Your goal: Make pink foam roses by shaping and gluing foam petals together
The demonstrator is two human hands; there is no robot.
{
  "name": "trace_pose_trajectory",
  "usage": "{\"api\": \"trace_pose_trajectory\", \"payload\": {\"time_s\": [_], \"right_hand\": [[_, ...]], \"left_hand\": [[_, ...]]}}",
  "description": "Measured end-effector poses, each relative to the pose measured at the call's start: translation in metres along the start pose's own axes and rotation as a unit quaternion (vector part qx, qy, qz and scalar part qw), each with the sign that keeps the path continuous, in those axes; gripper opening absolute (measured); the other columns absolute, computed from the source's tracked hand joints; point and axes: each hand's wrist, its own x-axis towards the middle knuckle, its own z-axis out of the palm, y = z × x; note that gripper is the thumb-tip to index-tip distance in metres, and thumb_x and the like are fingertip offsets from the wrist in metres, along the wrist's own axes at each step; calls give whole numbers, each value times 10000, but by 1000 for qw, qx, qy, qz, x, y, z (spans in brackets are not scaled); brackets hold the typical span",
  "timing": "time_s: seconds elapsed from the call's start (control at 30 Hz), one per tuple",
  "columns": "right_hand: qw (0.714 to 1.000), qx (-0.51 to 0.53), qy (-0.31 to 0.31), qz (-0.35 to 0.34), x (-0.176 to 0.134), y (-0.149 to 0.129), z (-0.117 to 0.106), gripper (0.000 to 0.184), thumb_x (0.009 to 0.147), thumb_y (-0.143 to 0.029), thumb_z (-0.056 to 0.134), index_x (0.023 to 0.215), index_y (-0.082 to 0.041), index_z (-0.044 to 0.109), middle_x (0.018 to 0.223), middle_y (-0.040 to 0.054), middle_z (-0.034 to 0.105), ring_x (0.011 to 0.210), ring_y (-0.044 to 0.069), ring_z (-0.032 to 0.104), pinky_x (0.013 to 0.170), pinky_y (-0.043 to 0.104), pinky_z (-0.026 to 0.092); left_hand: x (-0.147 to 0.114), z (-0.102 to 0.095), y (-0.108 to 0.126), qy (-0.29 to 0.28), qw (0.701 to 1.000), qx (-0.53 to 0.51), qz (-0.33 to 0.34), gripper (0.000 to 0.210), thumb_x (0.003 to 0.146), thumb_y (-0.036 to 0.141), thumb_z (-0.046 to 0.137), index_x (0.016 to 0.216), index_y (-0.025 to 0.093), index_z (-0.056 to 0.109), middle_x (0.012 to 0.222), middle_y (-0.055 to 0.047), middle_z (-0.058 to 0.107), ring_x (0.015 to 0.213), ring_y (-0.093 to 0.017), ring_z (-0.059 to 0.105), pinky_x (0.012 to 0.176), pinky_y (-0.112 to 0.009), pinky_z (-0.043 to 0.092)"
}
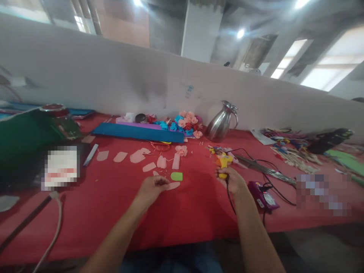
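Between the fingers of my left hand [152, 190] is a pale pink petal piece [173, 185], held low over the red table. A small lime-green rounded piece [176, 176] lies just beyond it. My right hand [231, 180] is wrapped round the handle of a yellow glue gun [224, 163], whose black cord hangs below the hand. More pink petal pieces [120, 156] are spread on the table ahead of my left hand. Near them sit a folded pink strip [176, 161] and a pink paper flower [181, 150].
Behind stand a metal jug [221, 122] and a heap of pink, red and blue flowers [187, 122]. A blue sheet [139, 132] lies across the back. At right are a purple power box [264, 196] with cords, a bundle of thin wires [265, 170] and sticks [297, 159].
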Motion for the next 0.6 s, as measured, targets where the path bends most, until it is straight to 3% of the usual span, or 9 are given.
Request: {"api": "trace_pose_trajectory", "payload": {"time_s": [0.1, 0.17, 0.27, 0.4, 0.6], "right_hand": [[993, 88, -65, -33, -16, -6, 18, 281, 574, -171, 591, 852, -204, 573, 807, 12, 644, 685, 147, 611, 579, 253, 476], [991, 91, -79, -53, -26, -10, 28, 329, 589, -205, 650, 910, -195, 579, 788, 16, 646, 663, 141, 596, 569, 242, 450], [993, 4, -97, -64, -40, -12, 37, 330, 663, -358, 672, 909, -146, 616, 648, 11, 610, 551, 119, 524, 512, 226, 390], [985, -90, -134, -67, -60, -7, 45, 464, 788, -564, 502, 873, -128, 639, 518, -13, 518, 463, 105, 445, 456, 219, 322], [945, -258, -136, -149, -94, 1, 55, 471, 835, -570, 412, 736, -158, 619, 524, 2, 526, 494, 132, 476, 487, 232, 320]], "left_hand": [[-1, 18, -4, 25, 999, 43, 19, 66, 642, 233, 612, 659, 195, 664, 707, -22, 691, 707, -190, 618, 641, -277, 423], [4, 25, -2, 46, 996, 68, 35, 57, 659, 237, 613, 654, 197, 654, 710, -26, 689, 712, -190, 618, 640, -276, 419], [13, 26, -2, 48, 994, 81, 49, 77, 654, 274, 640, 649, 198, 643, 698, -30, 683, 702, -192, 616, 629, -277, 420], [20, 24, -18, 32, 996, 37, 78, 80, 669, 259, 604, 713, 194, 624, 710, -20, 670, 684, -174, 611, 621, -269, 424], [16, 26, -33, -8, 992, 19, 127, 191, 664, 220, 585, 853, 190, 592, 698, -1, 641, 654, -152, 591, 598, -253, 414]]}}
